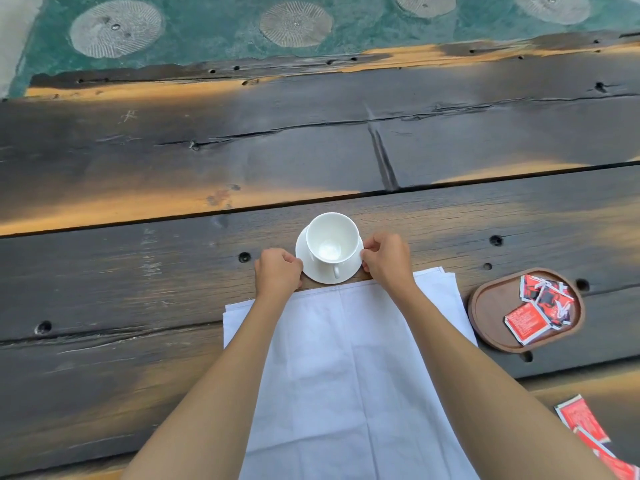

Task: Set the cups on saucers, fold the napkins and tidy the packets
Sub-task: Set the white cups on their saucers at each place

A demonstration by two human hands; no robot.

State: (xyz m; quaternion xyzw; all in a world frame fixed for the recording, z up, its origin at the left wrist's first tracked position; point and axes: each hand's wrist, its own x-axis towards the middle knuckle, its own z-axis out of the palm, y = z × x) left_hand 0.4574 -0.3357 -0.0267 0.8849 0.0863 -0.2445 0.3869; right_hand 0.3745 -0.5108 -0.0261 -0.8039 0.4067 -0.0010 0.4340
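Note:
A white cup (331,238) stands upright on a white saucer (327,276) in the middle of the dark wooden table (138,278), its handle toward me. My left hand (278,271) touches the saucer's left rim and my right hand (387,259) pinches its right rim, both with curled fingers. Just in front of the saucer lies a white napkin (349,358), spread flat under my forearms. At the right, a wooden oval tray (485,306) holds several red packets (540,306). Two more red packets (581,419) lie loose on the table at the lower right.
The table is made of rough, dark planks with cracks and holes. Beyond its far edge there is a green floor with round grey stone discs (116,28). A wide stretch of bare planks lies to the left and behind the cup.

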